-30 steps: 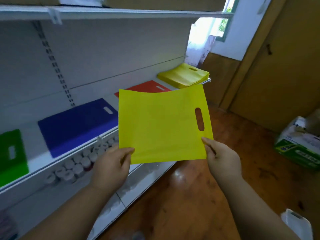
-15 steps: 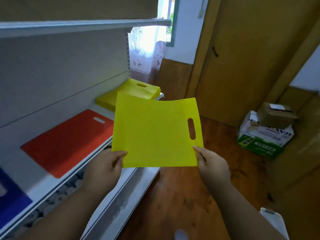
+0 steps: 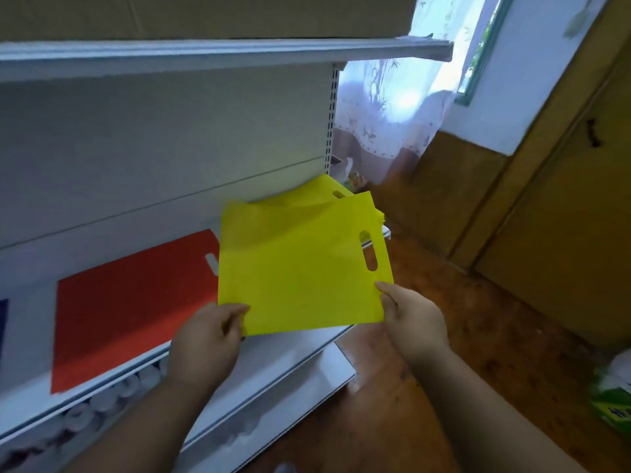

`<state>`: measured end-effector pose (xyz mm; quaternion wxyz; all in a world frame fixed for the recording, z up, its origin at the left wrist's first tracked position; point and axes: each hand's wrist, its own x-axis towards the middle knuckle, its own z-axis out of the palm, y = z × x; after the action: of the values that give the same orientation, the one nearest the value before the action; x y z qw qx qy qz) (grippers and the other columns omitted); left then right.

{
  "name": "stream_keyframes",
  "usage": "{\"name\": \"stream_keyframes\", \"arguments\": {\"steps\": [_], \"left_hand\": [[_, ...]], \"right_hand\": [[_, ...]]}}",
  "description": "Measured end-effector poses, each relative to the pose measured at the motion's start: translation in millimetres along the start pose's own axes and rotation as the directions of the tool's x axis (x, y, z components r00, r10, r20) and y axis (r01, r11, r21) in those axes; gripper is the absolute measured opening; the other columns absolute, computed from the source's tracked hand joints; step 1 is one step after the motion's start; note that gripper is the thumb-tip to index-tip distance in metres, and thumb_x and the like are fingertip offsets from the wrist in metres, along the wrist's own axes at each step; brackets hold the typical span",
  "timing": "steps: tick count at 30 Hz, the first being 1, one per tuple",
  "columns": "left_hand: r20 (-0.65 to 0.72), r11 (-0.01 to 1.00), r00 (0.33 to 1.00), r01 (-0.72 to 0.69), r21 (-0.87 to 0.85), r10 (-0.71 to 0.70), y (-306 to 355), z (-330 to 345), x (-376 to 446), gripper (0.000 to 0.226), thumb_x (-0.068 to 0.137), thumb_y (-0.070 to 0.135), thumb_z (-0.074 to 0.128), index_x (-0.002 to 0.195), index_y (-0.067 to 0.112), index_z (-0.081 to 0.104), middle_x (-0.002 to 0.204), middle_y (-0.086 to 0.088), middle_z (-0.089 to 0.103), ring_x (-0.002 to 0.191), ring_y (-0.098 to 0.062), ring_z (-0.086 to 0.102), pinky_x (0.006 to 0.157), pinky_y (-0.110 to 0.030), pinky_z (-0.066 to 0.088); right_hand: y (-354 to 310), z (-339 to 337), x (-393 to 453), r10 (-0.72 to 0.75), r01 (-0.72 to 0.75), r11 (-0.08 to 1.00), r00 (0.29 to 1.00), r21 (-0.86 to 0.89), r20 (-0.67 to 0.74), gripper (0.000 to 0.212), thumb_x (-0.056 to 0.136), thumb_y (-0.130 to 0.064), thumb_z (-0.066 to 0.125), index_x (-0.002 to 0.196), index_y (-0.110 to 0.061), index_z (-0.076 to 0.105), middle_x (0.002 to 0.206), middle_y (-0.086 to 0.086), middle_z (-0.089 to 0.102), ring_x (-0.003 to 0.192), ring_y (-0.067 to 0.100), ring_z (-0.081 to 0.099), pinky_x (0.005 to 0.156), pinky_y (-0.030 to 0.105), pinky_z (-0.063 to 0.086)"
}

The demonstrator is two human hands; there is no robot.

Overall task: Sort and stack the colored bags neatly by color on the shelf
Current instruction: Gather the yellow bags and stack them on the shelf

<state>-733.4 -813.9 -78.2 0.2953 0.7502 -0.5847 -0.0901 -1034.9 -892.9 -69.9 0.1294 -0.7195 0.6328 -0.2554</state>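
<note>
I hold a flat yellow bag [image 3: 300,268] with a slot handle in both hands, over the right end of the white shelf [image 3: 30,397]. My left hand [image 3: 208,339] pinches its lower left corner, and my right hand [image 3: 413,319] pinches its lower right corner below the slot. Behind the bag, the yellow bag stack [image 3: 317,194] lies at the shelf's right end, mostly hidden. A red bag [image 3: 129,308] lies flat on the shelf to the left. A sliver of a dark blue bag [image 3: 2,322] shows at the left edge.
An upper shelf [image 3: 222,52] overhangs the bags. Small white-capped jars [image 3: 102,401] line the lower shelf under the red bag. To the right are wooden floor [image 3: 478,336], a wooden door [image 3: 580,199], a curtained window [image 3: 392,107] and a green-and-white package [image 3: 611,401].
The view has swung right along the shelf: the green and blue bags have left the frame. The held yellow bag now overlaps the yellow stack, much closer than a second ago.
</note>
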Motion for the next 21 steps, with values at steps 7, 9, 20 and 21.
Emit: {"name": "stream_keyframes", "arguments": {"steps": [7, 9, 20, 21], "left_hand": [[-0.041, 0.990, 0.999, -0.018, 0.136, 0.024, 5.6, 14.5, 73.7, 0.026, 0.095, 0.027, 0.055, 0.114, 0.028, 0.072, 0.096, -0.002, 0.068, 0.081, -0.026, 0.064, 0.058, -0.029, 0.040], [-0.041, 0.985, 0.999, -0.026, 0.170, 0.033, 17.2, 20.7, 97.5, 0.031, 0.092, 0.033, 0.050, 0.112, 0.028, 0.073, 0.093, -0.003, 0.068, 0.081, -0.029, 0.065, 0.058, -0.032, 0.045], [-0.039, 0.928, 0.972, 0.232, 0.292, -0.231, 64.4, 64.7, 146.0, 0.023, 0.093, 0.037, 0.059, 0.110, 0.030, 0.071, 0.110, 0.003, 0.065, 0.097, -0.021, 0.063, 0.078, -0.030, 0.049], [-0.026, 0.916, 0.964, 0.259, 0.306, -0.264, 67.9, 68.8, 147.9, 0.024, 0.093, 0.039, 0.056, 0.112, 0.030, 0.070, 0.112, 0.003, 0.064, 0.097, -0.020, 0.062, 0.078, -0.030, 0.049]], "right_hand": [[0.7, 20.1, 103.8, -0.092, 0.092, 0.996, 0.996, -0.005, -0.004, 0.033, 0.098, -0.023, 0.054, 0.129, -0.024, 0.064, 0.121, 0.004, 0.068, 0.111, 0.027, 0.062, 0.083, 0.034, 0.048], [5.4, 15.5, 133.8, -0.108, 0.107, 0.994, 0.994, -0.033, -0.032, 0.033, 0.097, -0.023, 0.056, 0.129, -0.020, 0.063, 0.121, 0.007, 0.067, 0.111, 0.030, 0.061, 0.083, 0.036, 0.048], [29.0, 19.7, 258.6, -0.207, 0.231, 0.961, 0.965, -0.154, 0.160, 0.031, 0.097, -0.035, 0.055, 0.124, -0.022, 0.064, 0.106, 0.001, 0.059, 0.088, 0.027, 0.060, 0.066, 0.034, 0.047], [31.0, 21.5, 266.0, -0.215, 0.247, 0.954, 0.958, -0.169, 0.190, 0.030, 0.097, -0.036, 0.054, 0.122, -0.022, 0.065, 0.106, 0.001, 0.059, 0.088, 0.027, 0.060, 0.067, 0.034, 0.049]]}}
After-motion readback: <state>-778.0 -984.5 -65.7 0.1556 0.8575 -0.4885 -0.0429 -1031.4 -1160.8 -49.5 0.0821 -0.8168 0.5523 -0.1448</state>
